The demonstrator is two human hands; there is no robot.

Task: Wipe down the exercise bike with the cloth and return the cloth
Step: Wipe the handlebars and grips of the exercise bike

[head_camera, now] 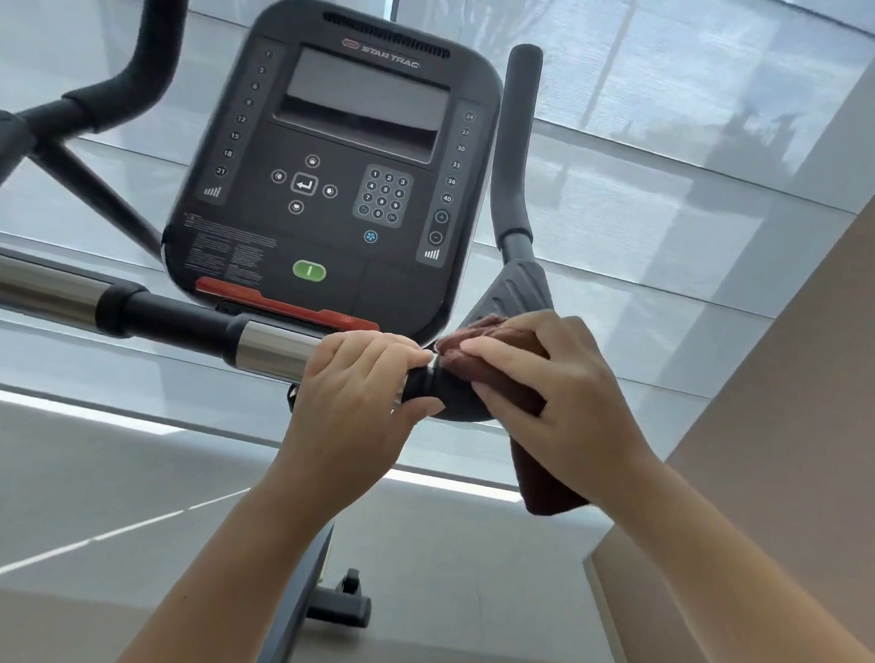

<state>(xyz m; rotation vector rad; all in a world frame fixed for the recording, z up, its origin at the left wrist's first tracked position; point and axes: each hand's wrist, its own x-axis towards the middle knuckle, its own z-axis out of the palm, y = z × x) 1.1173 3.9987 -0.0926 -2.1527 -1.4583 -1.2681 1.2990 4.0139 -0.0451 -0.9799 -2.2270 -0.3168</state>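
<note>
Two hands on exercise-bike handlebar (172,317), below console (333,163): left hand (367,378) clenched round chrome section, steadying; right hand (538,402) grasps brown cloth (549,484), pressed over black joint just right of it. Judgement: keep cloth wrapped, twist round joint for full coverage, then work up right grip (519,133). Cloth tail hangs free.

support: floor (463,576) | on it: exercise bike base (342,607), wheeled foot
</note>
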